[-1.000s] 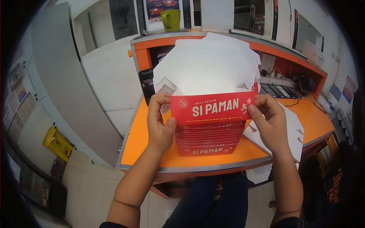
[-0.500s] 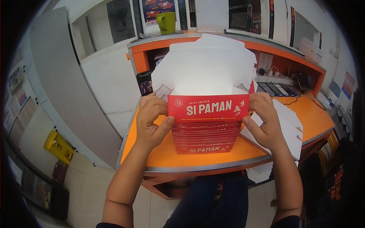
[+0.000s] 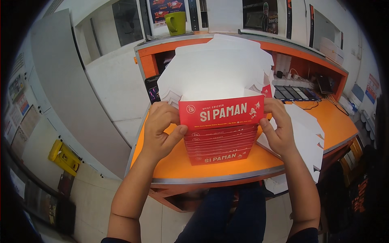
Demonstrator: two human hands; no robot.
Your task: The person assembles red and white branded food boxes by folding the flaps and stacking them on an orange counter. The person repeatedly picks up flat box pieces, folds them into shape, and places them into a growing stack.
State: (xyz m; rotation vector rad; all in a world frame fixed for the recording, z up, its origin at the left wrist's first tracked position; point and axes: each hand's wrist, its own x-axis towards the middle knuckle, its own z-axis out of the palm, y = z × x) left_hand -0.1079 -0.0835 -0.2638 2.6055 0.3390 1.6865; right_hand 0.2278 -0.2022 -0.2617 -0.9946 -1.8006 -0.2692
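Observation:
A red cardboard food box with a white inside sits on top of a stack of similar red boxes. Its large white lid stands raised at the back, and its red front wall faces me. My left hand grips the front wall's left end, thumb in front and fingers behind. On the right end, my right hand pinches the same wall in the same way. Flat white cardboard blanks lie on the orange table, just beyond my right wrist.
A raised orange shelf unit edges the table's far side, with a green mug on top. Several phones lie in a row at the back right, near cables. Another phone stands at the left. A yellow bin hangs low at far left.
The box's right side has folded inward a little, and its front wall is slightly narrower between my hands. My right hand has shifted slightly left.

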